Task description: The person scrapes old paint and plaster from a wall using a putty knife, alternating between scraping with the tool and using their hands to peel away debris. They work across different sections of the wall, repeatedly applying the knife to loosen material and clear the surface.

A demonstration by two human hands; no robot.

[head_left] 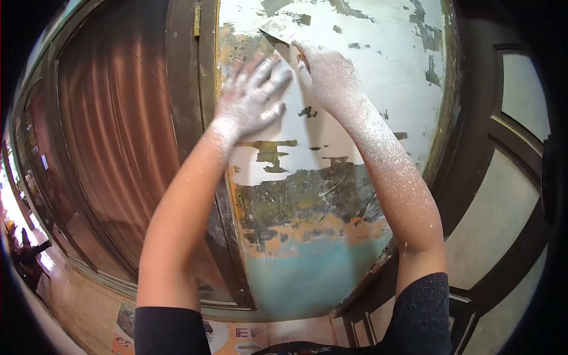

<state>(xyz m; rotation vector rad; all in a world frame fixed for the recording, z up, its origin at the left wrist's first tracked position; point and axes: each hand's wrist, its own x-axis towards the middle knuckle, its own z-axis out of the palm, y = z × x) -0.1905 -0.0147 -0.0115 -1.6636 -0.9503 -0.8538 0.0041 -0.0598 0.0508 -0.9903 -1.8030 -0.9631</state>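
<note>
A wall panel (343, 142) with white patches, peeled dark areas and pale blue-green paint low down fills the middle of the head view. My left hand (245, 97), dusted white, lies against it with fingers spread. Just right of that, my right hand (331, 77) is closed around the handle of a scraper (277, 32). The scraper's blade points up and left, against the upper part of the wall. Most of the handle is hidden in the fingers. White powder coats my right forearm.
A dark wooden frame with a brass hinge (197, 19) borders the wall on the left. Beyond it, glass panes show a brown curtain (112, 118). To the right stands a dark panelled door (497, 195). A printed orange sheet (236, 337) lies on the floor below.
</note>
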